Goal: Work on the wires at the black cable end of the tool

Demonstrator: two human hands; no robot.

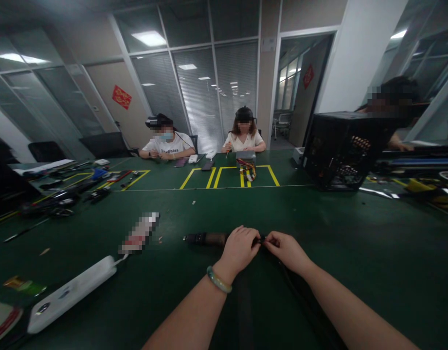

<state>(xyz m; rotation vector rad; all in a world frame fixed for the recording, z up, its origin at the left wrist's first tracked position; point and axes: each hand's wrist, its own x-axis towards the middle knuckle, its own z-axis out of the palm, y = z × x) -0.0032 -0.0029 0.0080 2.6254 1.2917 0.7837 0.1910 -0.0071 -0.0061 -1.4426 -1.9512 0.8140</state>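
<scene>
My left hand (pixel 240 250), with a pale green bangle (pixel 217 279) on its wrist, is closed around the thin end of a black-and-brown cylindrical part (pixel 207 238). The part lies level, with a ribbed black tip pointing left. My right hand (pixel 287 252) pinches a black cable (pixel 298 291) where it meets that end, and the fingertips of both hands nearly touch. The cable runs down toward me over the green mat. My fingers hide the exact joint.
A white power strip (pixel 70 296) lies at the near left, beside a blurred tube-like item (pixel 139 232). Tools and cables lie at the left. A black mesh computer case (pixel 340 150) stands at the right. Several co-workers sit farther along the green bench.
</scene>
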